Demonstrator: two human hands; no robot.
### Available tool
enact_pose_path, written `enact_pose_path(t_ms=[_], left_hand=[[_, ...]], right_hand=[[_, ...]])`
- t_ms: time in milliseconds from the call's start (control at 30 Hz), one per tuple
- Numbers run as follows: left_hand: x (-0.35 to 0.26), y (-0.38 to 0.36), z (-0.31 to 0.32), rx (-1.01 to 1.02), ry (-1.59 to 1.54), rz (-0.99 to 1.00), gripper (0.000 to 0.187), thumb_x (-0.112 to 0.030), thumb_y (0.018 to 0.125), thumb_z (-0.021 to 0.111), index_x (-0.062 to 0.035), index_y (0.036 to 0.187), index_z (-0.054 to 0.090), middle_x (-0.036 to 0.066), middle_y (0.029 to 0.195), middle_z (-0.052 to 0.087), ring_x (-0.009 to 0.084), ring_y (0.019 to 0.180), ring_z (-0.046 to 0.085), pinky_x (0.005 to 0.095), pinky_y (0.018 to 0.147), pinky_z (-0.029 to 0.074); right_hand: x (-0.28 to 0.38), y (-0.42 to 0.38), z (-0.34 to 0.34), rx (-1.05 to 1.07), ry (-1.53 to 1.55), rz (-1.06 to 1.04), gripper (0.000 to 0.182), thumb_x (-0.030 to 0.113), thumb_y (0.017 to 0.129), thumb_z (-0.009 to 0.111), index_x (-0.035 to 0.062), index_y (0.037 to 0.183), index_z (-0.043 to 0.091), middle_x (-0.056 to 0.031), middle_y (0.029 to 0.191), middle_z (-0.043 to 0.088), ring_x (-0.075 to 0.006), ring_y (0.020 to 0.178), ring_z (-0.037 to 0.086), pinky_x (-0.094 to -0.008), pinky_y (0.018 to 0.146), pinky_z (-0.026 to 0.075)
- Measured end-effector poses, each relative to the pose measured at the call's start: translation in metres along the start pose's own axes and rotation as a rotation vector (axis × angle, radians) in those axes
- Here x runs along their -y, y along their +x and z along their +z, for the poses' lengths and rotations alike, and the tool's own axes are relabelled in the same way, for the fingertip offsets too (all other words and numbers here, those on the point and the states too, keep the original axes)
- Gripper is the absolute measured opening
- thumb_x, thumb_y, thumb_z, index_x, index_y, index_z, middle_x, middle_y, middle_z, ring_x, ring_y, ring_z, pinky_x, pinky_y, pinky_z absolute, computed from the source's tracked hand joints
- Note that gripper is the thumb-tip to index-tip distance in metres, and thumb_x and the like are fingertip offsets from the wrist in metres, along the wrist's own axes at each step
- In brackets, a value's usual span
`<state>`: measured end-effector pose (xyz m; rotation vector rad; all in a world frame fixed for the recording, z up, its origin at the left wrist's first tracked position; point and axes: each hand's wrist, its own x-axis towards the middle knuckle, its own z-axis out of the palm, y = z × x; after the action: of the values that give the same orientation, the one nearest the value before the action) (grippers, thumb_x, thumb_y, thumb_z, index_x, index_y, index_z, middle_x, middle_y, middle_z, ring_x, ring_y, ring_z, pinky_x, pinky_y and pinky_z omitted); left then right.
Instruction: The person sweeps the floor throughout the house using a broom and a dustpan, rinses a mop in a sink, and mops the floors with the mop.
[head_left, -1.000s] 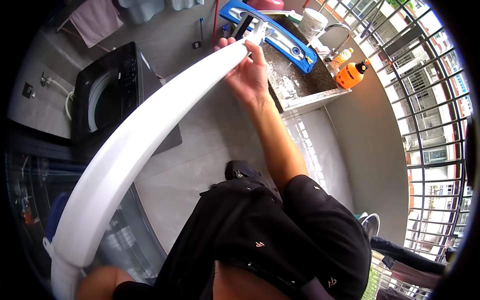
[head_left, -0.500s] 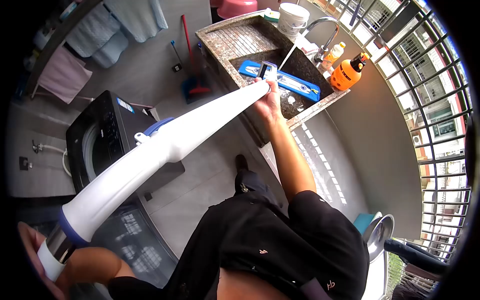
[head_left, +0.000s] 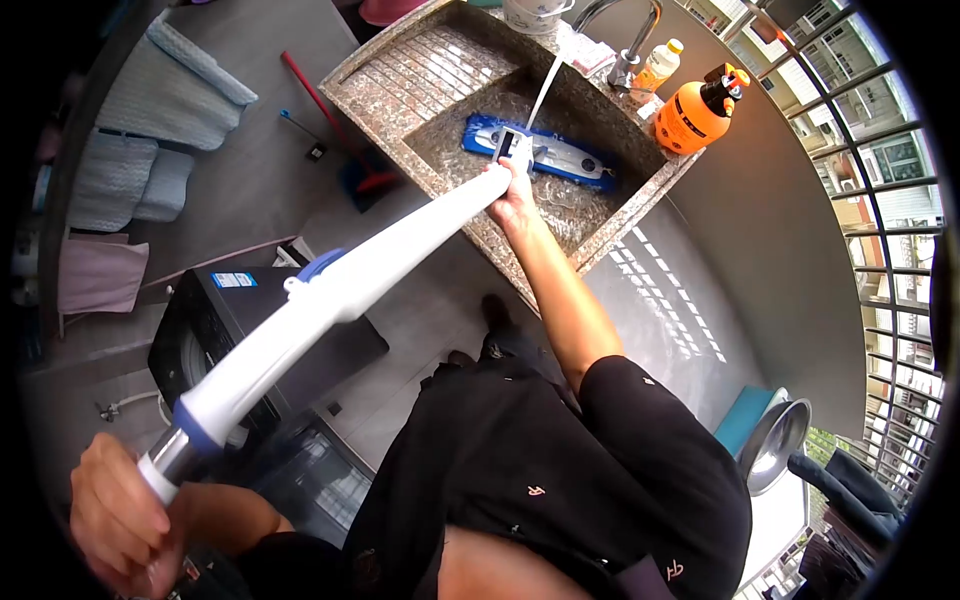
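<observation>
A flat mop with a thick white handle (head_left: 350, 275) stretches from the lower left up to the stone sink (head_left: 440, 150). My left hand (head_left: 120, 510) is closed around the end of its pole, below the dark blue ring. Near the mop's head, my right hand (head_left: 515, 205) grips the lower end of the handle. The mop head (head_left: 575, 165), a long plate with blue edges, lies tilted inside the sink basin. Water runs from the faucet (head_left: 632, 50) onto or close beside it; the exact spot is hard to see.
An orange spray bottle (head_left: 692, 115) and a smaller drink bottle (head_left: 660, 65) stand on the sink's right rim. A white bucket (head_left: 535, 12) is behind. To the left are a black washing machine (head_left: 250, 310), a red-handled broom (head_left: 315, 90) and hanging towels (head_left: 170, 90).
The mop head has gone lower into the basin, and its blue edges look wetter. My left hand has come further into view. The whole view has shifted and turned somewhat.
</observation>
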<state>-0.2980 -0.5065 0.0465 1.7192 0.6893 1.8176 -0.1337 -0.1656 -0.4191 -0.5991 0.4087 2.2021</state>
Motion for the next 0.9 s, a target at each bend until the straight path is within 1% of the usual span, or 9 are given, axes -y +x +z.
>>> enact_pose_path(t_ms=[133, 200, 233, 433, 500, 600, 633, 767, 900], left_hand=[[-0.015, 0.004, -0.035, 0.065, -0.026, 0.006, 0.021, -0.013, 0.073, 0.068, -0.0135, 0.061, 0.052, -0.005, 0.053, 0.055, 0.0051, 0.044, 0.050, 0.0192, 0.052, 0.043], [0.015, 0.034, 0.006, 0.078, -0.044, -0.027, 0.026, -0.024, 0.083, 0.056, -0.0203, 0.059, 0.048, -0.011, 0.047, 0.046, 0.0023, 0.039, 0.038, 0.0233, 0.044, 0.039], [0.021, 0.029, 0.011, -0.030, 0.030, -0.039, 0.029, -0.020, 0.081, 0.057, -0.0201, 0.055, 0.045, -0.009, 0.046, 0.042, 0.0022, 0.036, 0.035, 0.0207, 0.038, 0.033], [-0.015, -0.027, -0.073, -0.166, -0.094, -0.007, 0.034, -0.002, 0.068, 0.072, -0.0199, 0.050, 0.049, -0.008, 0.045, 0.048, 0.0027, 0.038, 0.047, 0.0126, 0.047, 0.042], [0.011, -0.003, -0.040, -0.162, 0.005, -0.029, 0.035, -0.003, 0.070, 0.070, -0.0199, 0.048, 0.049, -0.008, 0.044, 0.049, 0.0023, 0.037, 0.048, 0.0139, 0.046, 0.045], [0.004, 0.005, -0.076, 0.184, -0.409, 0.093, 0.035, -0.008, 0.074, 0.066, -0.0204, 0.048, 0.047, -0.009, 0.044, 0.049, 0.0016, 0.037, 0.047, 0.0146, 0.047, 0.045], [0.010, 0.006, -0.074, 0.175, -0.467, 0.144, 0.036, -0.008, 0.077, 0.062, -0.0208, 0.048, 0.046, -0.010, 0.043, 0.048, 0.0006, 0.037, 0.047, 0.0128, 0.046, 0.043], [0.007, -0.001, -0.066, 0.025, -0.092, 0.021, 0.036, -0.004, 0.079, 0.059, -0.0169, 0.050, 0.042, -0.006, 0.045, 0.049, 0.0010, 0.037, 0.048, 0.0134, 0.045, 0.041], [0.016, -0.004, -0.078, 0.060, -0.136, 0.026, 0.032, -0.010, 0.081, 0.058, -0.0167, 0.054, 0.043, -0.004, 0.051, 0.053, 0.0023, 0.043, 0.051, 0.0143, 0.046, 0.042]], right_hand=[[-0.034, -0.055, 0.008, -0.080, -0.152, -0.045, 0.014, 0.014, 0.088, 0.056, 0.0033, 0.092, 0.048, -0.0093, 0.071, 0.054, -0.0228, 0.067, 0.056, -0.0384, 0.065, 0.052], [-0.032, -0.036, 0.009, -0.094, -0.103, -0.014, 0.014, 0.015, 0.088, 0.057, 0.0028, 0.090, 0.049, -0.0091, 0.071, 0.055, -0.0229, 0.067, 0.056, -0.0391, 0.066, 0.052], [-0.025, -0.018, 0.009, -0.041, -0.083, -0.037, 0.015, 0.016, 0.088, 0.057, 0.0025, 0.088, 0.050, -0.0095, 0.072, 0.056, -0.0232, 0.067, 0.056, -0.0396, 0.067, 0.052], [-0.036, -0.039, 0.010, -0.063, -0.163, -0.089, 0.013, 0.013, 0.087, 0.057, 0.0035, 0.092, 0.049, -0.0105, 0.073, 0.055, -0.0237, 0.069, 0.057, -0.0389, 0.069, 0.053], [-0.016, -0.005, 0.008, -0.096, -0.090, -0.127, 0.013, 0.013, 0.087, 0.057, 0.0035, 0.091, 0.048, -0.0099, 0.073, 0.055, -0.0233, 0.069, 0.056, -0.0389, 0.069, 0.053], [-0.032, -0.034, 0.011, -0.065, -0.142, -0.091, 0.012, 0.011, 0.088, 0.055, 0.0021, 0.090, 0.047, -0.0095, 0.072, 0.055, -0.0226, 0.067, 0.056, -0.0366, 0.067, 0.052], [-0.039, -0.048, 0.019, -0.101, -0.179, -0.098, 0.012, 0.012, 0.089, 0.054, 0.0020, 0.089, 0.047, -0.0090, 0.071, 0.054, -0.0222, 0.066, 0.056, -0.0359, 0.066, 0.052], [-0.024, -0.018, 0.023, -0.142, -0.147, -0.126, 0.013, 0.013, 0.089, 0.054, 0.0030, 0.091, 0.046, -0.0081, 0.071, 0.053, -0.0222, 0.066, 0.056, -0.0372, 0.066, 0.053], [-0.036, -0.034, 0.010, -0.067, -0.184, -0.058, 0.014, 0.013, 0.088, 0.055, 0.0030, 0.094, 0.047, -0.0100, 0.076, 0.054, -0.0236, 0.069, 0.057, -0.0389, 0.069, 0.053]])
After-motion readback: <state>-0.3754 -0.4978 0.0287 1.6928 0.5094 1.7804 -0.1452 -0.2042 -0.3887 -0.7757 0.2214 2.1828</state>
